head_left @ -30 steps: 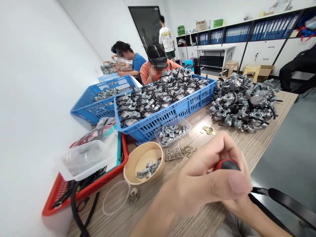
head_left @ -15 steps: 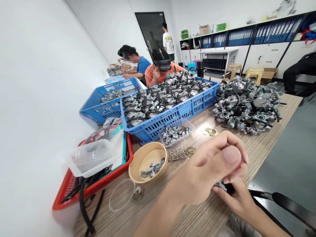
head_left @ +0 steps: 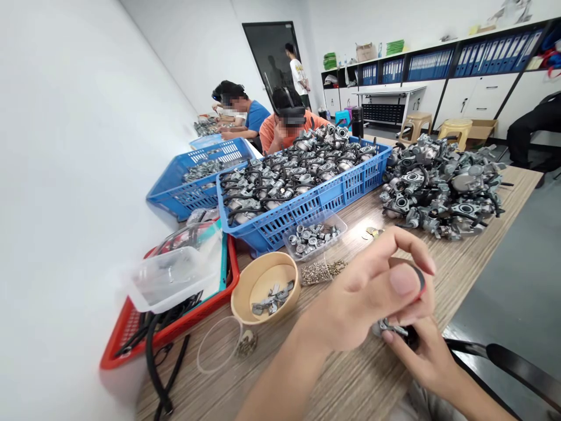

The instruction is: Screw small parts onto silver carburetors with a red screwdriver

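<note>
My left hand (head_left: pixel 379 292) is closed around a rounded black-and-red object (head_left: pixel 421 283), of which only the edge shows past the thumb; its index finger is lifted away and bent. Just below it, my right hand (head_left: pixel 423 351) grips a metal part (head_left: pixel 392 328) between thumb and fingers near the table edge. Most of this part is hidden by the hands. Brass-coloured discs (head_left: pixel 374 232) lie beyond my left hand. To its left are small screws (head_left: pixel 315 272) in a clear container and a clear tray (head_left: pixel 344 225) of small metal fittings.
A blue crate (head_left: pixel 350 190) full of metal assemblies stands ahead, with a pile of similar assemblies (head_left: pixel 442 187) at right. A beige bowl (head_left: pixel 243 310) holds metal pieces. A red basket (head_left: pixel 175 330) with black hoses is at left. People sit beyond the crates.
My left index finger has lifted and opened out from the black-and-red object, and more of its edge shows. The view has shifted slightly. The person by the door has turned.
</note>
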The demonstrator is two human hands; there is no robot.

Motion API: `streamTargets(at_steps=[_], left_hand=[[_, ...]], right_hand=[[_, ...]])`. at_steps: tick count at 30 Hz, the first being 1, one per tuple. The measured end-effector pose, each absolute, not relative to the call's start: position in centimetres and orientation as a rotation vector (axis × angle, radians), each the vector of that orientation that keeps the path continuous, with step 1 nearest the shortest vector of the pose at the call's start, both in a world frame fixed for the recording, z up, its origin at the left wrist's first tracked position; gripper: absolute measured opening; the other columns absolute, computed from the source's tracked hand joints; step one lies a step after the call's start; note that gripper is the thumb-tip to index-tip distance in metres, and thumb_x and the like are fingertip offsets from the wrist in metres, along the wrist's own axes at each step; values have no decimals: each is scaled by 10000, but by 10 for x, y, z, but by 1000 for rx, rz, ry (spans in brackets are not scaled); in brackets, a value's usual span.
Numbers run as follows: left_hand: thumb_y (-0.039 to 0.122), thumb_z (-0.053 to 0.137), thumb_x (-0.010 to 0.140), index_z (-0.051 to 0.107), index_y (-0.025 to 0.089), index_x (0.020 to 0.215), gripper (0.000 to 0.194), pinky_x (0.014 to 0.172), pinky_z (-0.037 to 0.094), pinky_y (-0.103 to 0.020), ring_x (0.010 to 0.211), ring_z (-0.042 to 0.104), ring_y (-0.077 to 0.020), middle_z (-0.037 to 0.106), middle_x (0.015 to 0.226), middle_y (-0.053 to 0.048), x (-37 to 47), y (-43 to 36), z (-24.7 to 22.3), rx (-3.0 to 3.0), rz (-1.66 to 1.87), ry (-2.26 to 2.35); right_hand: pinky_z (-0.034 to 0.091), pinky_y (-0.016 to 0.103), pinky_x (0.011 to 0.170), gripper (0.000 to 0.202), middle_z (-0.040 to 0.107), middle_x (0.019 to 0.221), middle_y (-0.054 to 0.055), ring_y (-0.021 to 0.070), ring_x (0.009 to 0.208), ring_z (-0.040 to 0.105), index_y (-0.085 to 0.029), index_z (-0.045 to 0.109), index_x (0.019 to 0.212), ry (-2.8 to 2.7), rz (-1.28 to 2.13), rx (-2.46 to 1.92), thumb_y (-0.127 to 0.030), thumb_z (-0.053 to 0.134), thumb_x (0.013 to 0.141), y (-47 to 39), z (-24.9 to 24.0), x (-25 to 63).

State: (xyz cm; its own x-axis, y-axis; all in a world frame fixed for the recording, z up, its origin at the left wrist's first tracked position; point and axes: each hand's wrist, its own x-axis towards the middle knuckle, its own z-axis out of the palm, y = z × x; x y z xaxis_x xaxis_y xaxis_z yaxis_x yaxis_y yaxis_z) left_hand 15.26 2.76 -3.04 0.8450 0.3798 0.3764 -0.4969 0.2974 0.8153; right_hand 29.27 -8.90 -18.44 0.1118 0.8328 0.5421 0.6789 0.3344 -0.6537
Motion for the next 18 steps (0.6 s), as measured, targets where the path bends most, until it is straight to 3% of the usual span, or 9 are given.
streamTargets(at_steps=[3, 5, 7, 9, 11, 14, 16, 18], left_hand=[[550, 749, 990, 626, 194, 985, 377, 570, 410, -203, 569, 475, -79, 572, 738, 38, 154, 28, -33, 1136, 603, -120], [600, 662, 1026, 683, 170, 916, 444, 601, 475, -241, 641, 573, -125, 596, 756, -8, 155, 30, -32, 1198, 544, -147], [655, 507, 1073, 726, 144, 887, 586, 563, 441, -259, 641, 557, -147, 567, 711, -29, 156, 30, -30, 1250, 455, -170], [742, 425, 1060, 719, 143, 938, 678, 485, 330, -250, 537, 440, -119, 500, 632, 9, 158, 27, -29, 1219, 461, -151], [800, 549, 984, 648, 184, 985, 624, 472, 291, -220, 471, 335, -77, 484, 606, 63, 160, 23, -32, 1123, 556, -108], [681, 785, 908, 575, 213, 948, 514, 526, 373, -193, 467, 392, -48, 571, 638, 76, 164, 16, -37, 1057, 649, -91], [671, 732, 953, 629, 185, 888, 501, 515, 385, -207, 497, 486, -75, 602, 641, 35, 166, 14, -39, 1086, 641, -62], [746, 606, 989, 683, 150, 807, 628, 463, 341, -219, 493, 494, -95, 569, 604, 10, 168, 13, -40, 1102, 612, -52]], right_hand=[[586, 521, 979, 280, 677, 1363, 114, 337, 1155, 696, -318, 721, 1277, -1625, 211, -1389, -397, 640, 1021, -89, -187, 293], [596, 517, 971, 326, 652, 1404, 124, 344, 1168, 694, -309, 700, 1329, -1615, 195, -1390, -412, 618, 1031, -89, -185, 292], [600, 517, 972, 344, 651, 1401, 129, 352, 1178, 690, -306, 690, 1346, -1603, 156, -1391, -433, 607, 1037, -88, -182, 291], [606, 506, 961, 331, 673, 1349, 124, 350, 1164, 694, -311, 692, 1333, -1600, 114, -1380, -435, 622, 1034, -88, -179, 291], [613, 482, 936, 309, 692, 1283, 112, 334, 1120, 704, -317, 695, 1312, -1622, 84, -1361, -428, 635, 1031, -89, -181, 292], [621, 453, 900, 287, 696, 1246, 103, 320, 1088, 710, -313, 705, 1282, -1650, 57, -1371, -426, 626, 1031, -88, -190, 293], [621, 459, 895, 311, 693, 1249, 117, 333, 1103, 706, -296, 702, 1293, -1623, 58, -1398, -439, 618, 1030, -87, -195, 294], [619, 461, 885, 321, 702, 1221, 124, 339, 1082, 710, -280, 712, 1270, -1607, 46, -1382, -472, 624, 1027, -84, -197, 294]])
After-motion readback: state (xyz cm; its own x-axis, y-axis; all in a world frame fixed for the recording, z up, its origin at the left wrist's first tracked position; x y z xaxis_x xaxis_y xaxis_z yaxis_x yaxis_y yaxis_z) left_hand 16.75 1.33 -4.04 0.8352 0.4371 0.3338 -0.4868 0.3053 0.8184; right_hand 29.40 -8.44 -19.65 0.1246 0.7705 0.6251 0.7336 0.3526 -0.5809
